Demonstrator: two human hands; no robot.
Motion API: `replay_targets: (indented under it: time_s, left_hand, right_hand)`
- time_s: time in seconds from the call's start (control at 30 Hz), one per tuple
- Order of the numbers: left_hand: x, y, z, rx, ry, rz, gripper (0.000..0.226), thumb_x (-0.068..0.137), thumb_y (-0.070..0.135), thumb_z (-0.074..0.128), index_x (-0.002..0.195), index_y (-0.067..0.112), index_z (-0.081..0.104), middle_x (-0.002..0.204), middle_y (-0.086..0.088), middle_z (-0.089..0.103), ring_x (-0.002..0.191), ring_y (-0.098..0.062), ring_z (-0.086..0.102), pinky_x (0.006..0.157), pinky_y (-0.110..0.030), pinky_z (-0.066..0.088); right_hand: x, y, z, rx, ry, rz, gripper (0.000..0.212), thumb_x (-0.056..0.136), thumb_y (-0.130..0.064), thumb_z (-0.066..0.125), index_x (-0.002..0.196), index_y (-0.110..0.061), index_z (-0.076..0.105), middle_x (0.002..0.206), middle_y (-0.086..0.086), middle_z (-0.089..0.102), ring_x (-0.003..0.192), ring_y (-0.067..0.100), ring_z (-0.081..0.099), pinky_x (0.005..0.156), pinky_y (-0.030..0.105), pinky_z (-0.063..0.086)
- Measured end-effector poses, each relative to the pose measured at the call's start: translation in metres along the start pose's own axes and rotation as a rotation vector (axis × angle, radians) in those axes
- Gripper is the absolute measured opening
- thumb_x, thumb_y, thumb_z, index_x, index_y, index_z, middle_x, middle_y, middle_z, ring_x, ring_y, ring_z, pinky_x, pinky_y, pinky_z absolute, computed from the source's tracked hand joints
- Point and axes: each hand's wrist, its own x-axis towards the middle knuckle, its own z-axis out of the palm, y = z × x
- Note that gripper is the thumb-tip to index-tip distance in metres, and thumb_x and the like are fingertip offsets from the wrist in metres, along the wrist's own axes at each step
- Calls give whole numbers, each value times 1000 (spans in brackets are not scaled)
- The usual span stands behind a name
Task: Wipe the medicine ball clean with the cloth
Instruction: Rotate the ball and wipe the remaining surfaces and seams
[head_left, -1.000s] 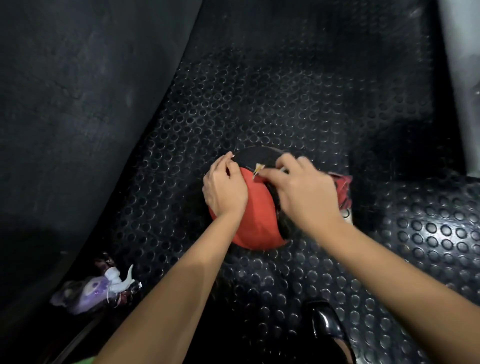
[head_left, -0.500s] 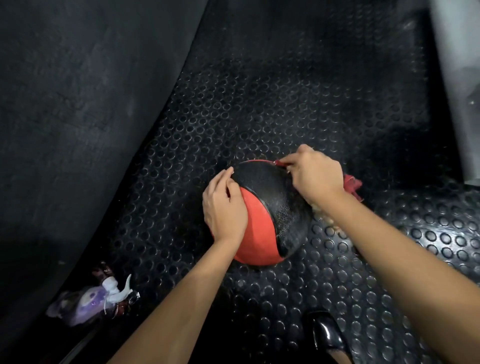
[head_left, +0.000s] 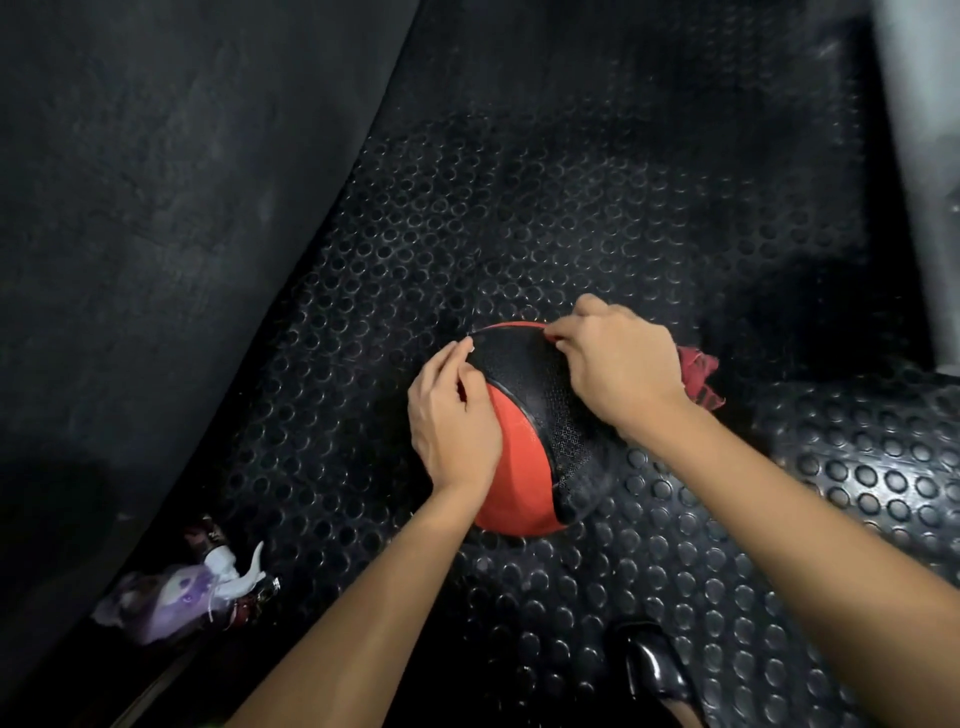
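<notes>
Mid-wipe, we judge. Medicine ball (head_left: 524, 441) sits on studded mat (head_left: 467, 234). Our left hand (head_left: 452, 421) lies flat, steadying it; right hand (head_left: 621, 364) bunches red cloth (head_left: 698, 376) vs far side. Next: prob. rotate ball, wipe unwiped face.

Likely a gym: studded rubber flooring (head_left: 519, 234), medicine ball (head_left: 524, 415).
</notes>
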Motion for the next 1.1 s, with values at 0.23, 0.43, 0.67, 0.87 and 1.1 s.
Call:
replay_targets:
  time_s: [0.23, 0.43, 0.67, 0.87, 1.1]
  left_hand:
    - [-2, 0, -1, 15, -9, 20, 36, 97, 23, 39, 123, 32, 62, 131, 21, 53, 126, -3, 38, 105, -28, 31]
    - [6, 6, 0, 28, -31, -11, 37, 97, 24, 38, 125, 32, 61, 133, 21, 52, 127, -4, 38, 106, -29, 30]
    - [7, 12, 7, 62, -17, -31, 39, 99, 26, 34, 129, 30, 58, 136, 19, 50, 130, -8, 36, 110, -35, 28]
    - [10, 15, 9, 60, -8, -45, 40, 101, 24, 30, 132, 26, 55, 138, 17, 49, 131, -7, 35, 111, -31, 26]
    - [16, 18, 11, 65, -4, -33, 39, 101, 24, 31, 130, 23, 57, 137, 13, 52, 130, -10, 37, 110, -34, 28]
  right_hand:
    - [14, 11, -2, 71, -73, 119, 28, 97, -26, 44, 118, -34, 62, 120, -2, 56, 111, 26, 54, 79, 36, 43]
    - [-3, -15, -8, 10, 45, -104, 27, 97, -28, 43, 118, -35, 60, 114, -4, 54, 105, 23, 55, 65, 32, 37]
    - [22, -25, -10, -68, -11, -66, 26, 92, -19, 52, 113, -28, 64, 116, 0, 56, 105, 26, 57, 68, 33, 39]
    - [32, -28, -18, -68, 2, -112, 26, 94, -18, 50, 112, -30, 64, 115, -1, 54, 105, 25, 55, 66, 33, 33]
    - [17, -42, -25, -123, -46, -284, 26, 98, -23, 41, 111, -29, 63, 117, -3, 52, 105, 22, 53, 62, 32, 33]
